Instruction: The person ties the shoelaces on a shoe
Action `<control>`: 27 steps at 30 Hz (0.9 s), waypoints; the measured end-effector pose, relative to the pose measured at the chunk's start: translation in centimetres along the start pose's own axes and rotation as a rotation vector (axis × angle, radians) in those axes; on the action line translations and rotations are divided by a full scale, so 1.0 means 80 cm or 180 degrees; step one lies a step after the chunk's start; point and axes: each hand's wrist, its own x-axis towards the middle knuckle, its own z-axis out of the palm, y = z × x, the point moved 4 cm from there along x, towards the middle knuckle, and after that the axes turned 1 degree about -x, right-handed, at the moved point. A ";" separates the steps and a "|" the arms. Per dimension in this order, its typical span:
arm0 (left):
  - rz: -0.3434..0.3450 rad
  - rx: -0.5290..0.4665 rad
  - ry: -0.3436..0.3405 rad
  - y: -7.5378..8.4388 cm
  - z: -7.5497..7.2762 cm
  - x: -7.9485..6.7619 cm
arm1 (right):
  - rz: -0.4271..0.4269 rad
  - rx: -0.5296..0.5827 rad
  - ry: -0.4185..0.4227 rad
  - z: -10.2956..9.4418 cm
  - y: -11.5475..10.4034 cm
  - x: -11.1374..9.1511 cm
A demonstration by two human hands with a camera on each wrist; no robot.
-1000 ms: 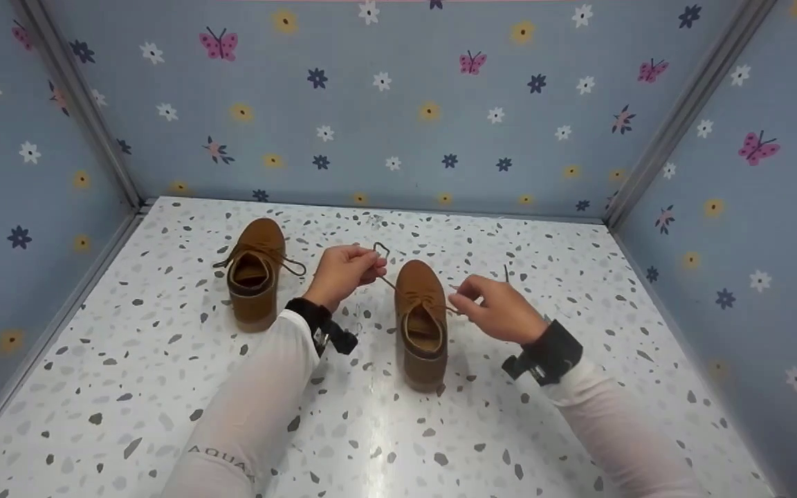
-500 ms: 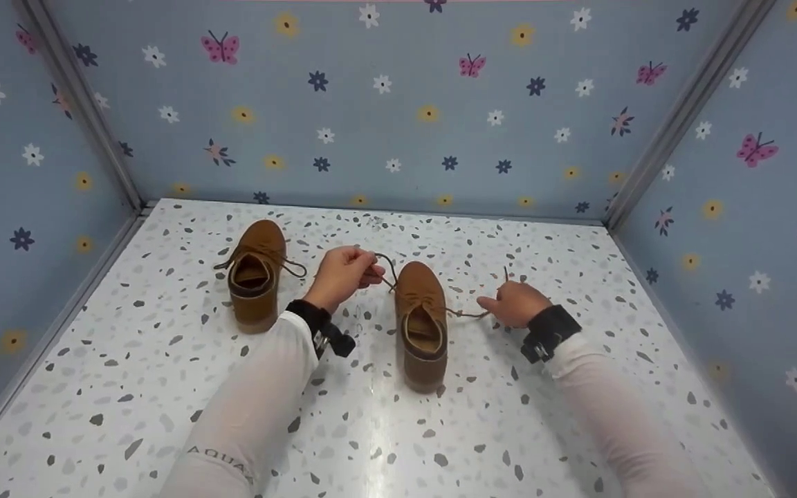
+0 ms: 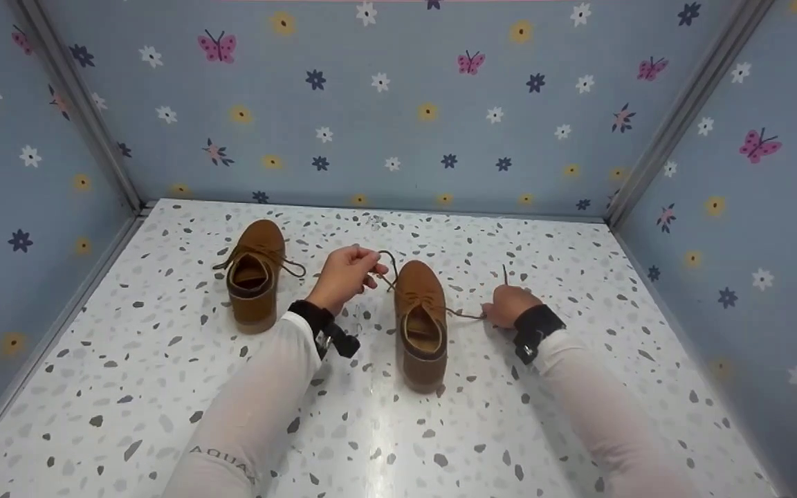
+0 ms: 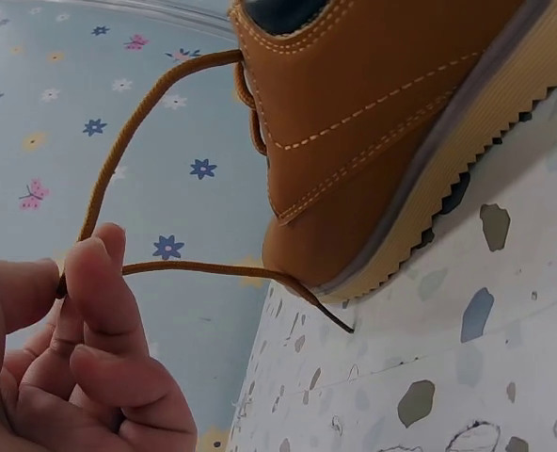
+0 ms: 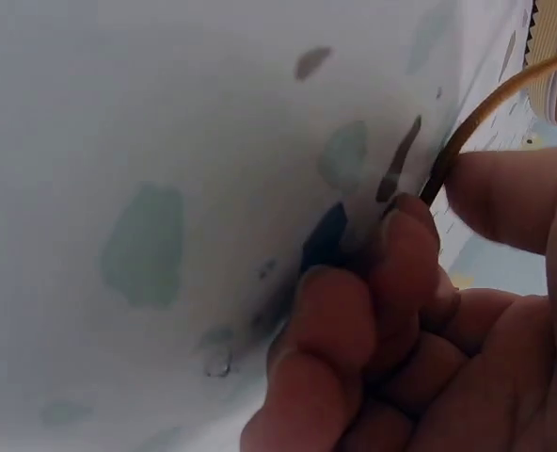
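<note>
A brown lace-up shoe (image 3: 420,282) stands in the middle, toe pointing away from me. My left hand (image 3: 344,275) is left of its toe, thumb and forefinger pinching a brown shoelace (image 4: 119,141) that arcs from the eyelets. Past those fingers the lace runs back toward the toe, its thin tip (image 4: 340,323) near the speckled surface. On the shoe's other side, my right hand (image 3: 511,306) is low, close to that surface. It pinches the other lace end (image 5: 504,89) between thumb and forefinger. A thin dark strand (image 3: 506,274) sticks out beyond the right hand.
The matching brown shoe (image 3: 263,237) stands to the left with its lace ends spread to both sides. Blue panels (image 3: 398,138) with flowers and butterflies enclose the white speckled surface (image 3: 371,443) at the back and sides.
My right hand has moved right and slightly down, away from the shoe, and the lace between them now stretches longer. The left hand stays nearly in place while its lace curve changes shape.
</note>
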 end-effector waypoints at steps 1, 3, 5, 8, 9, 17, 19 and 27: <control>-0.0027 -0.0055 -0.0034 0.000 0.000 0.000 | -0.0004 0.0012 -0.0007 0.000 0.000 0.001; -0.0083 -0.0140 -0.0099 -0.001 -0.001 0.000 | -0.0046 0.0034 -0.0001 0.000 -0.001 0.001; -0.0118 -0.0156 -0.0150 -0.001 -0.001 -0.001 | -0.0044 0.0064 0.0014 0.001 -0.002 0.001; -0.0162 -0.0156 -0.0210 -0.002 0.000 -0.001 | -0.0033 0.0119 0.0021 0.002 -0.001 0.000; -0.0180 -0.0172 -0.0228 -0.003 0.000 -0.001 | -0.0019 0.0133 0.0021 0.002 -0.001 -0.001; -0.0305 -0.0317 -0.0347 -0.003 0.004 -0.002 | -0.0079 0.0054 0.0095 0.004 -0.005 0.001; -0.0313 -0.0260 -0.0360 -0.002 0.003 -0.003 | -0.0068 0.0078 0.0123 0.005 -0.005 0.004; -0.0214 -0.0138 -0.0363 0.001 0.000 -0.004 | -0.0319 0.0779 0.0698 -0.007 -0.009 0.007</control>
